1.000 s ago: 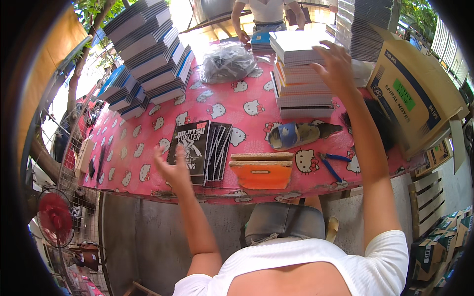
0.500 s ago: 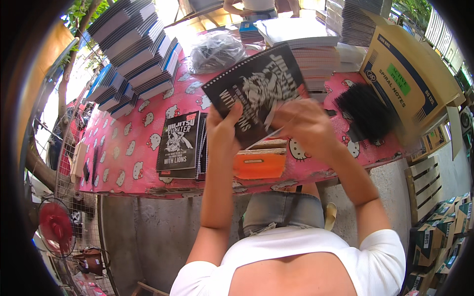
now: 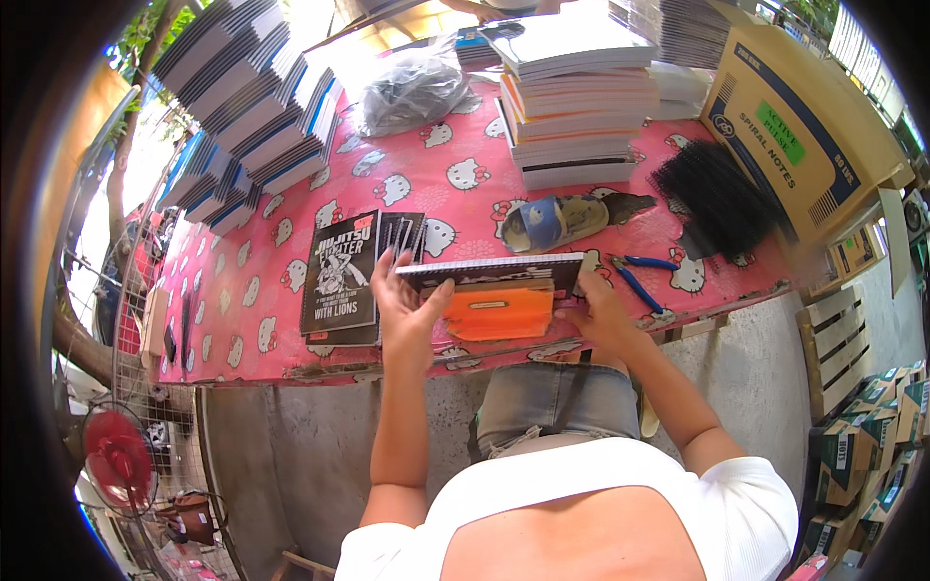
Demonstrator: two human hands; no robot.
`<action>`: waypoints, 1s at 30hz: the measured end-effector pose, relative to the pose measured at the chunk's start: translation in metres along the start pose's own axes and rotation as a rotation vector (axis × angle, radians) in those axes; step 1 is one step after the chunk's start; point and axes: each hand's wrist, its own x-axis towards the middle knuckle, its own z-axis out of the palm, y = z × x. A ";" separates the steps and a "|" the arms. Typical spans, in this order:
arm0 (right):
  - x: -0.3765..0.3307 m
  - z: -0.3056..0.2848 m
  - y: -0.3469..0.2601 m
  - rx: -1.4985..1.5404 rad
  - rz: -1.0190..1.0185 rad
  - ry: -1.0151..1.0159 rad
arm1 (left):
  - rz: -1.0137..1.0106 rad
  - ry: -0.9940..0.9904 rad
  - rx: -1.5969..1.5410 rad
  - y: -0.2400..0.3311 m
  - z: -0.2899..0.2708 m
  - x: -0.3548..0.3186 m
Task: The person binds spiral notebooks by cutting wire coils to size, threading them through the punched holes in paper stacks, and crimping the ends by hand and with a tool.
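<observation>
Above the pink table (image 3: 232, 324), 1 black notebook (image 3: 504, 269) tilts nearly on edge at the orange block's (image 3: 499, 316) far side, contact hard to tell. The left hand (image 3: 402, 308) grips its left end, the right hand (image 3: 603, 310) its right; uneven pressure could skew its pages.

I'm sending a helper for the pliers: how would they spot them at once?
Find the pink-covered table, then go along its near edge rightward, past the orange block and the right hand. The pliers lie there, set apart from the black pile beyond by two slim, spread blue handles.
</observation>
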 end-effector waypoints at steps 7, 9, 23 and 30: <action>-0.008 0.018 -0.028 0.275 0.057 0.163 | 0.060 -0.114 0.153 -0.044 -0.010 -0.005; 0.018 -0.044 0.027 -0.073 0.361 0.082 | 0.114 0.002 0.282 -0.028 -0.001 -0.013; 0.066 -0.122 0.024 -0.486 -0.226 0.322 | 0.870 -0.221 1.277 -0.010 0.093 -0.016; 0.018 -0.072 -0.065 -0.006 -0.263 0.264 | 0.888 -0.290 0.859 -0.007 0.098 -0.005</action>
